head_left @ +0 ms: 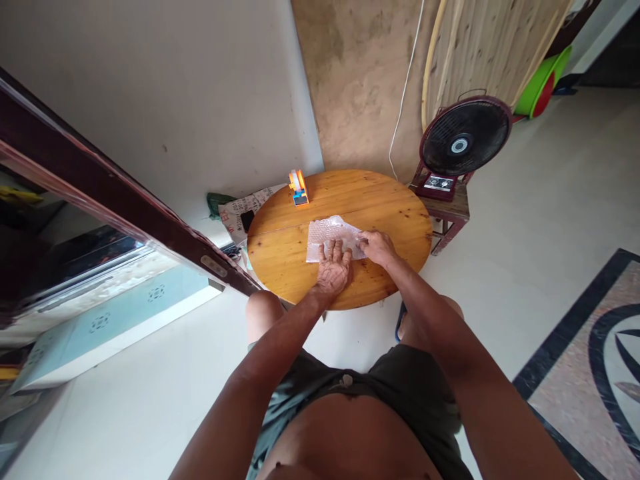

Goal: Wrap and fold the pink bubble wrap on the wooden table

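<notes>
A sheet of clear bubble wrap point(333, 231) lies near the centre of the frame, flat on a round wooden desk point(360, 191), its upper right corner cut at a slant. The left hand point(335, 268) rests palm down over the lower edge of the sheet, its fingers spread and pointing up the frame; it presses on the wrap without gripping it. The right hand point(379, 247) is at the right end of the sheet with its fingers bent and touching the plastic; whether they pinch it or only push on it, I cannot tell.

Above the sheet, near the upper left rim of the desk, stands an orange and blue tape dispenser point(299, 189), apart from both hands. Just left of the desk lies a printed sack point(243, 208) with a dark flat object point(247, 221) on it.

At the upper right of the frame, a round black fan point(466, 137) stands on a dark red stool point(453, 208). Behind it leans a large board of pale wood point(493, 47), with a green basin point(534, 90) farther right. A white cord point(407, 80) runs down the wall toward the desk. A dark red frame point(125, 177) crosses the left side diagonally, and a patterned floor inlay point(575, 333) fills the lower right.
</notes>
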A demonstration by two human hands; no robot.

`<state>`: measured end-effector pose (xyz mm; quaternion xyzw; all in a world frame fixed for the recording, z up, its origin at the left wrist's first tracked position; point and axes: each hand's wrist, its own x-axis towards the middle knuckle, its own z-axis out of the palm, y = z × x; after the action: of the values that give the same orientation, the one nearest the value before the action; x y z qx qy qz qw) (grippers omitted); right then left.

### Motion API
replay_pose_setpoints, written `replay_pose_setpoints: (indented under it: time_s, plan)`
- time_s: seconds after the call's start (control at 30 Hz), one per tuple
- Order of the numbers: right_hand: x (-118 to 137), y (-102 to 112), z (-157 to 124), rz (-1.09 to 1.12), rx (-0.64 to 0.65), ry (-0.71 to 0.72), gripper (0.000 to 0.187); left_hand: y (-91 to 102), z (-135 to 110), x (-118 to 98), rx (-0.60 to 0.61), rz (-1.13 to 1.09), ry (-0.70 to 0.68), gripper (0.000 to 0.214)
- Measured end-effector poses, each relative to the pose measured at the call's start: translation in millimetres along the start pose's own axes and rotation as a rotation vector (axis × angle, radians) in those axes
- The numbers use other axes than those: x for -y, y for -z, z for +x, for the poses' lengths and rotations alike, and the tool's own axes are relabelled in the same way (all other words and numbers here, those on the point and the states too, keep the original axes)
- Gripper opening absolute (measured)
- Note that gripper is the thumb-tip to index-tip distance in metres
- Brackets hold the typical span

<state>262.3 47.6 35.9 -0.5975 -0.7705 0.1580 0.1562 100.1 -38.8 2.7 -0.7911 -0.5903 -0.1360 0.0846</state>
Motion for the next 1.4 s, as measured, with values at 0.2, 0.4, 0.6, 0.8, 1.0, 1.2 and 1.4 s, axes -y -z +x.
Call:
replay_pose_setpoints:
  time_s: [0.2,0.4,0.6,0.8,1.0,1.2,1.4]
  plan:
    - [6.7,5.7,16.0,-0.014,0.149,-0.135,0.036,-1.3,0.3,1.0,0.014,0.017,-0.001,0.048]
    - [2.8,6.7,16.0,-0.008,0.193,-0.100,0.027,0.2,0.7,-0.2,0.031,0.011,-0.002,0.052]
    - [6.1,5.9,15.0,-0.051,0.107,-0.117,0.035,3.2,0.8,-2.2,0.038,0.006,0.009,0.051]
    - [5.5,6.9,20.3,-0.013,0.212,-0.105,0.032,2.3,0.2,-2.2,0.036,0.018,0.009,0.050]
    - [-1.0,1.8,22.0,0.092,0.203,-0.151,0.029,0.5,1.0,-2.6,0.064,0.020,0.021,0.049]
    - [5.2,3.6,21.1,0.022,0.157,-0.149,0.035,1.1,2.3,-3.1,0.096,0.034,0.034,0.050]
    - [4.4,3.8,17.9,0.060,0.167,-0.186,0.022,1.2,1.7,-2.9,0.096,0.036,0.034,0.050]
